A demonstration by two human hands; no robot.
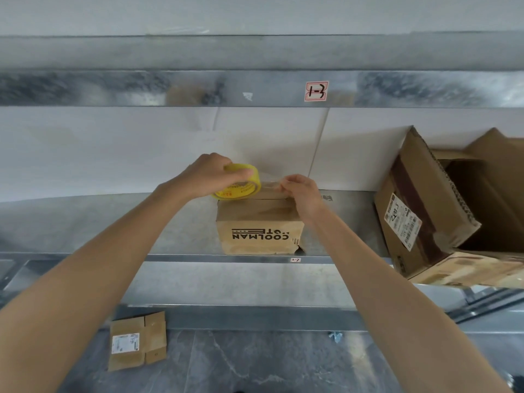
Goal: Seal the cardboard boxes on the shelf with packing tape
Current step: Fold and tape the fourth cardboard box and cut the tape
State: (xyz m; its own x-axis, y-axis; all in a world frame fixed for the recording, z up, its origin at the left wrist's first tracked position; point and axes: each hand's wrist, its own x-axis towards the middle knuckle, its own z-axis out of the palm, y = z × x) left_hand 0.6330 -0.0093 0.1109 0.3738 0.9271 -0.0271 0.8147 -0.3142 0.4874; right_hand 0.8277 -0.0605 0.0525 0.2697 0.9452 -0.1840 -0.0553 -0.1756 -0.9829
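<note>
The small box (pixel 259 225) sat at the shelf's (pixel 181 228) front edge. The left hand (pixel 211 175) gripped the tape roll (pixel 241 181) above the box's far left corner; the right hand (pixel 302 191) pinched the clear tape end just beside it. An open box (pixel 425 205) leaned at the shelf's right end.

Shelf (pixel 158 222) bare to left of small box (pixel 259 231), w/ open room up to the shelf above (pixel 255 89). Right side crowded: big open box (pixel 442 211) leans near small box, narrow gap between. Flat cardboard (pixel 137 340) on floor below.
</note>
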